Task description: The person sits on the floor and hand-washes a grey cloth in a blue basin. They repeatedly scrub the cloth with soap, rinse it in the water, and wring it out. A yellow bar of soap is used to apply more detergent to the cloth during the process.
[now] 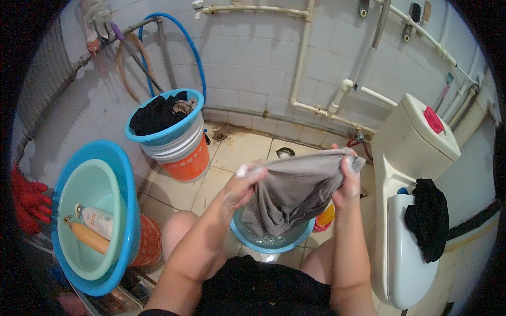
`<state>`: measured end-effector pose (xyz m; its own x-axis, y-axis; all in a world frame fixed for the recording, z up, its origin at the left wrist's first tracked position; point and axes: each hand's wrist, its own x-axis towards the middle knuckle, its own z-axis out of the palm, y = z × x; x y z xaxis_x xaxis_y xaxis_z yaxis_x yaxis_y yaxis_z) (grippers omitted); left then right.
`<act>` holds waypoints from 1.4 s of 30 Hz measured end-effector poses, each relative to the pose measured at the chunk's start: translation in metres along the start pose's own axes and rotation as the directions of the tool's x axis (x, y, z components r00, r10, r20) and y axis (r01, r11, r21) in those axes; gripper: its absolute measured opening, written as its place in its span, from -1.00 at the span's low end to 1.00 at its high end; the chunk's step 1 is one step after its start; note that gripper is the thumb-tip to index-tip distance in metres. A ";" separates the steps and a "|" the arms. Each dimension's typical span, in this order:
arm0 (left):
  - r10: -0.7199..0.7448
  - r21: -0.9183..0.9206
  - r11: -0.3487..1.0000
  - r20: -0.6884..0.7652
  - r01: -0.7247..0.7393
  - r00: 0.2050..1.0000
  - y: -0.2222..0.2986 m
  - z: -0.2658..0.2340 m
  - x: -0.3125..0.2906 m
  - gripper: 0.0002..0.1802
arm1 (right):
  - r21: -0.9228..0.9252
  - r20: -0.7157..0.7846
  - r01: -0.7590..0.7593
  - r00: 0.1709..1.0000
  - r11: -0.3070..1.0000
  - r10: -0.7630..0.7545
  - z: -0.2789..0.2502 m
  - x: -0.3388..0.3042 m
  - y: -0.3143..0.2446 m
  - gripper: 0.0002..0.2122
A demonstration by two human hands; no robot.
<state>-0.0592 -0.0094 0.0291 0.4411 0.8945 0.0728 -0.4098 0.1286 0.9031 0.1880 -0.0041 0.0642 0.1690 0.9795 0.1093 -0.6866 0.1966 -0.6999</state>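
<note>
The left hand [243, 185] and right hand [349, 178], fingers closed, stretch a gray cloth [300, 184] over a blue basin [270, 248]. Pale lettering marks a bucket's [176, 143] orange label [185, 165].

a black top [263, 287] leaves both forearms [192, 255] bare.

left fingers [255, 175]: clenched, foamy | right fingers [348, 167]: clenched | forearms [194, 252]: reaching forward

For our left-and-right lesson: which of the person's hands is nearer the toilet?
The right hand: it holds the right end of the grey cloth, left of the toilet. The left hand holds the other end, farther left.
</note>
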 end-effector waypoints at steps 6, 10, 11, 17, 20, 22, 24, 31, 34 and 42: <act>-0.191 -0.518 0.855 -0.332 -0.010 0.924 -0.019 0.036 0.009 -0.48 | -0.612 0.746 0.701 0.665 0.366 -0.029 0.058 -0.076 0.059 -0.90; -0.258 -0.658 0.749 -0.394 -0.075 0.882 -0.039 0.066 0.007 -0.53 | -0.666 0.745 0.743 0.666 -0.059 -0.028 0.057 -0.078 0.085 -0.89; -0.164 -0.686 0.725 -0.253 -0.058 0.953 -0.054 0.053 0.008 -0.58 | -0.787 0.617 0.610 0.783 -0.094 -0.084 0.054 -0.056 0.086 -0.87; -0.103 -0.424 0.900 -0.429 -0.100 0.898 -0.114 0.017 0.029 -0.73 | -0.744 0.659 0.668 0.728 -0.022 -0.187 0.067 -0.068 0.085 -0.86; 0.095 -0.676 0.721 -0.122 -0.152 0.988 -0.112 -0.009 0.024 -0.73 | -0.748 0.653 0.663 0.737 0.004 -0.173 0.060 -0.078 0.099 -0.81; -0.126 -0.443 0.881 -0.557 -0.165 0.821 -0.072 0.059 0.023 -0.71 | -0.915 0.358 0.393 0.895 0.091 -0.267 0.031 -0.040 0.100 -0.80; -0.170 -0.469 0.880 -0.458 -0.075 0.873 -0.069 0.062 0.016 -0.70 | -0.899 0.104 0.165 0.980 0.406 -0.169 0.019 -0.024 0.102 -0.85; 0.030 -0.046 0.998 -0.360 -0.049 0.932 -0.034 0.037 0.020 -0.69 | -0.569 0.219 -0.050 0.953 0.820 0.210 0.033 -0.043 0.083 -0.61; 0.186 0.541 0.841 -0.274 -0.009 0.944 -0.021 0.023 0.021 -0.69 | -0.836 0.238 -0.045 0.868 0.547 0.435 0.022 -0.034 0.067 -0.57; 0.028 0.688 0.722 0.075 -0.072 0.997 -0.012 0.020 0.005 -0.62 | -0.433 0.195 -0.144 0.949 0.890 0.248 -0.004 -0.013 0.025 -0.75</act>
<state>-0.0362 -0.0144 0.0270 0.4881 0.8632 0.1291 0.2216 -0.2656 0.9383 0.1719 -0.0125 0.0424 -0.1476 0.9867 0.0676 -0.3295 0.0154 -0.9440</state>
